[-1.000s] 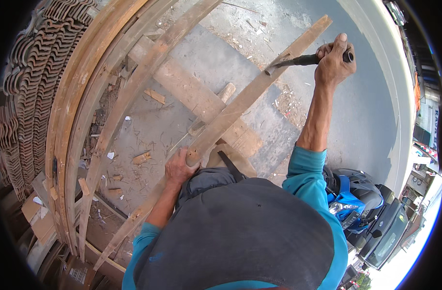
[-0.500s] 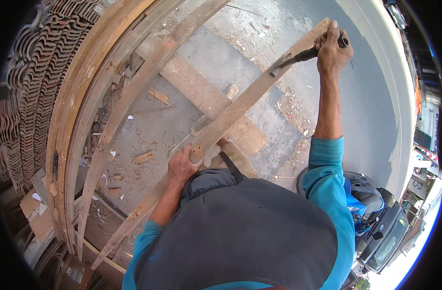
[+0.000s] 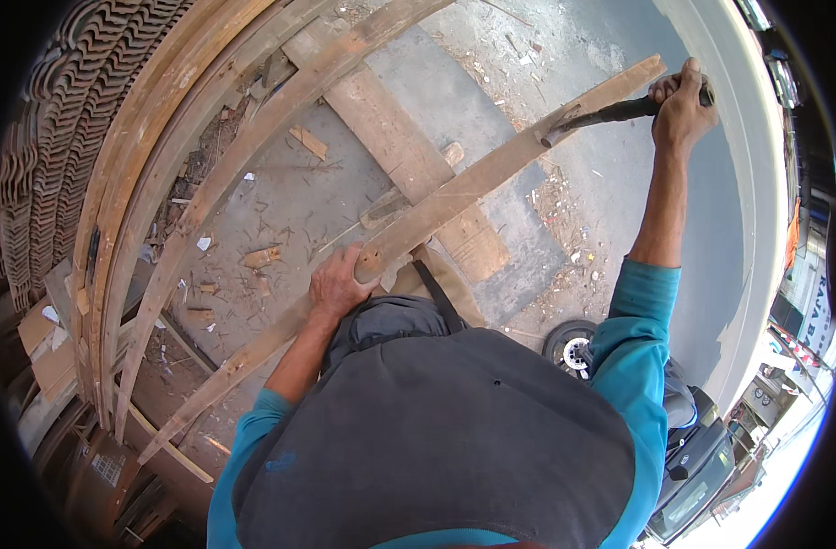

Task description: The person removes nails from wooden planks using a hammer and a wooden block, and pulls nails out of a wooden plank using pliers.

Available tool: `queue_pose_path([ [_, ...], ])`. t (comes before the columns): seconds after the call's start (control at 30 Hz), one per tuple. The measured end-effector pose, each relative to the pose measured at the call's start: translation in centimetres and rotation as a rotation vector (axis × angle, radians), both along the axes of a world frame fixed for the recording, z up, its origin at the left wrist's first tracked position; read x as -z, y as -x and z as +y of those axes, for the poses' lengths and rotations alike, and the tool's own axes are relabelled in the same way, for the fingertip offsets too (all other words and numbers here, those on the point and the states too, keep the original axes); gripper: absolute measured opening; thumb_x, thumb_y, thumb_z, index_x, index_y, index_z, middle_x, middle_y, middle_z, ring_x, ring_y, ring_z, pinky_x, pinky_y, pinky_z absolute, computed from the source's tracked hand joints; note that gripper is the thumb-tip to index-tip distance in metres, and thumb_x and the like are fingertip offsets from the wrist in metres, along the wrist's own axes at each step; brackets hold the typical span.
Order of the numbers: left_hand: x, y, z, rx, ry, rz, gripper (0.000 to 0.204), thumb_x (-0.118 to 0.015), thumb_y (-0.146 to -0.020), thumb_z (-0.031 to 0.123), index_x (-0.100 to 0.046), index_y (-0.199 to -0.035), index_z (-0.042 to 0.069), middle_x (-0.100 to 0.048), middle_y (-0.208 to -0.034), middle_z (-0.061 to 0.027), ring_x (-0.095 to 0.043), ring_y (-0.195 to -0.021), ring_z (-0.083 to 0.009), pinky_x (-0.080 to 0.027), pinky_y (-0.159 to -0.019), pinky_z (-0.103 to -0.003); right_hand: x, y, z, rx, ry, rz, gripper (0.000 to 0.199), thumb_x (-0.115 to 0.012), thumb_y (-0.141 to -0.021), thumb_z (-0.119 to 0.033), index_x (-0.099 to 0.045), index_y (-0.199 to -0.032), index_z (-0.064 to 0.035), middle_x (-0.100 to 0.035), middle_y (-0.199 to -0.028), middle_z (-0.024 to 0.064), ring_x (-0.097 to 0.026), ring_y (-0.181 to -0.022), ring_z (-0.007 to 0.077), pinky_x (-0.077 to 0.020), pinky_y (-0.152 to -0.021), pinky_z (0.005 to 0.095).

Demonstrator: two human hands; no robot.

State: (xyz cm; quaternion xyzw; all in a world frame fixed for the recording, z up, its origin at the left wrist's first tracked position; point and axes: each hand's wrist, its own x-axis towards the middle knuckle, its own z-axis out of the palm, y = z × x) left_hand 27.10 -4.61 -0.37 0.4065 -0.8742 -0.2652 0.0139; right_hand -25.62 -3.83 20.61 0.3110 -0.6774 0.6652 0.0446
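Now the right hand (image 3: 681, 108), fist wrapped round the hammer (image 3: 610, 113), has brought its head down onto the long plank (image 3: 454, 197), which the left hand (image 3: 340, 285) clasps mid-length.

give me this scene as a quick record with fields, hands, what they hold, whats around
left hand: left hand grips the long wooden plank near its middle
right hand: right hand raised, closed on the handle of a dark hammer-like tool
tool head: at the plank's top edge near its far end
under the plank: a wide board lying crosswise
ground: concrete floor strewn with wood scraps
left side: curved wooden rails
lower right: a parked scooter
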Motion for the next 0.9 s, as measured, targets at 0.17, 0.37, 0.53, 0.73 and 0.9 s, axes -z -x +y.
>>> queue_pose_path([
  [0.17, 0.7, -0.6, 0.5, 0.008, 0.027, 0.039, 0.068, -0.086, -0.068, 0.040, -0.061, -0.125, 0.013, -0.064, -0.096, -0.0131, -0.068, -0.087, -0.0329, -0.056, -0.072, -0.044, 1.1, -7.9, -1.3, 0.100, -0.029, 0.099, 0.036, -0.060, -0.103, -0.025, -0.051, -0.075, -0.0033, -0.050, -0.060, 0.0043, -0.052, -0.052, 0.0127, -0.0443, -0.047, 0.0291],
  [0.37, 0.1, -2.3, 1.2, -0.050, 0.002, -0.020, 0.070, -0.085, -0.068, 0.048, -0.062, -0.124, 0.013, -0.067, -0.096, -0.0139, -0.068, -0.089, -0.0336, -0.055, -0.075, -0.045, 0.4, -4.1, 0.2, -0.058, -0.007, -0.078, 0.035, -0.056, -0.104, -0.019, -0.048, -0.074, -0.0037, -0.045, -0.058, 0.0041, -0.046, -0.050, 0.0139, -0.0443, -0.049, 0.0293],
  [0.53, -0.3, -3.1, 0.3, -0.010, 0.011, -0.028, 0.070, -0.087, -0.066, 0.044, -0.062, -0.125, 0.015, -0.067, -0.099, -0.0142, -0.068, -0.090, -0.0335, -0.056, -0.075, -0.045, 0.9, -5.3, 1.8, 0.023, -0.017, -0.036, 0.042, -0.054, -0.104, -0.022, -0.044, -0.064, -0.0119, -0.039, -0.050, -0.0015, -0.044, -0.043, 0.0111, -0.0416, -0.041, 0.0297],
  [0.73, 0.3, -2.5, 0.7, -0.087, -0.038, -0.032, 0.072, -0.087, -0.066, 0.042, -0.062, -0.127, 0.015, -0.068, -0.102, -0.0141, -0.070, -0.092, -0.0341, -0.056, -0.073, -0.046, 3.4, -19.7, -5.6, -0.260, -0.109, 0.549, 0.047, -0.066, -0.100, -0.028, -0.042, -0.062, -0.0142, -0.044, -0.049, -0.0061, -0.040, -0.043, 0.0063, -0.0381, -0.040, 0.0258],
  [0.9, -0.2, -1.1, 0.0, -0.088, -0.037, 0.010, 0.071, -0.086, -0.068, 0.049, -0.063, -0.127, 0.015, -0.066, -0.097, -0.0138, -0.069, -0.090, -0.0339, -0.055, -0.076, -0.045, -6.5, -15.2, -1.0, -0.574, 0.112, 0.073, 0.042, -0.044, -0.107, -0.029, -0.051, -0.070, -0.0104, -0.037, -0.047, 0.0007, -0.039, -0.041, 0.0124, -0.0383, -0.041, 0.0337],
])
